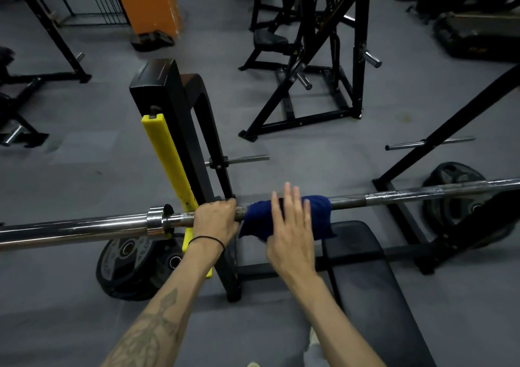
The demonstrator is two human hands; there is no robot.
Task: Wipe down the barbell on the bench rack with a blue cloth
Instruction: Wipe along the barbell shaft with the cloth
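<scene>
Barbell [394, 196] is laid across the bench rack, running left to right thru the frame, w/ its chrome sleeve [73, 230] toward the left edge. A blue cloth [318, 217] is draped over the bar shaft just right of the rack's near upright [180, 130], hanging down on both sides of the bar. The left hand [215, 220] is curled round the bar betw. the sleeve collar and the cloth; a thin black band [206, 240] is worn at that wrist. The right hand [291, 226] is laid on top of the cloth w/ fingers straight and spread, nothing gripped; whether the palm is pressed down or only touching cannot be told. A yellow guard strip [168, 158] is fixed along the upright's front face. The black bench pad [365, 276] is seen below the bar, right of the right forearm. Weight plates are stood on the grey floor: one [123, 271] under the sleeve at left, another [450, 211] behind the bar at right. Other black machine frames [323, 71] are seen further back, plus an orange pillar [149, 0].
</scene>
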